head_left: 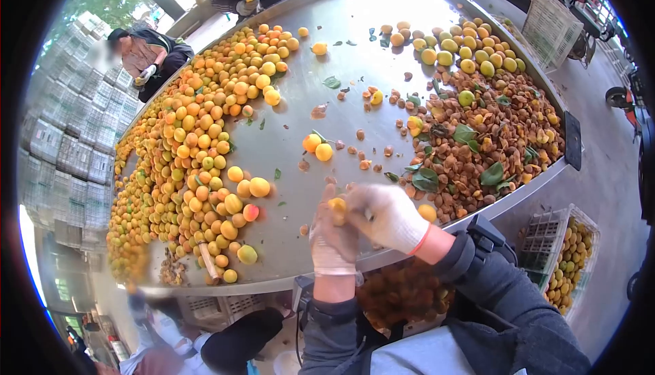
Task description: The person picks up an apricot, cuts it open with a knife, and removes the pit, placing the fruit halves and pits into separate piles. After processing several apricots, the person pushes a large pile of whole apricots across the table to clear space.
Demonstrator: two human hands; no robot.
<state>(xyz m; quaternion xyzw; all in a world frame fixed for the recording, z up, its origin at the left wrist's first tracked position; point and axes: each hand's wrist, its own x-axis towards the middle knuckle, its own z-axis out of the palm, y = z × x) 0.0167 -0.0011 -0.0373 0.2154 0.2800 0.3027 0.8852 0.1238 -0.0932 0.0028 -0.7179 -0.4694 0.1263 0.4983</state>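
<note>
My left hand [333, 238], in a whitish glove, is raised over the front edge of the metal table [300, 204] with an orange-yellow apricot [337, 204] at its fingers. Beside it, my right hand [389, 217], gloved in white, reaches in from the right; its fingers are bent against the same fruit, and whether they hold anything else is hidden. A whole apricot [427, 212] lies just right of my right hand. Farther up the table, two apricots [312, 143] sit near a few loose pits [303, 165].
Apricots [205, 140] cover the table's left side. Brown pits and leaves [477, 136] are heaped at right, below yellow-green fruit [477, 48]. A phone [572, 140] lies on the right rim. Co-workers stand at left and far side. A fruit crate [546, 252] stands lower right.
</note>
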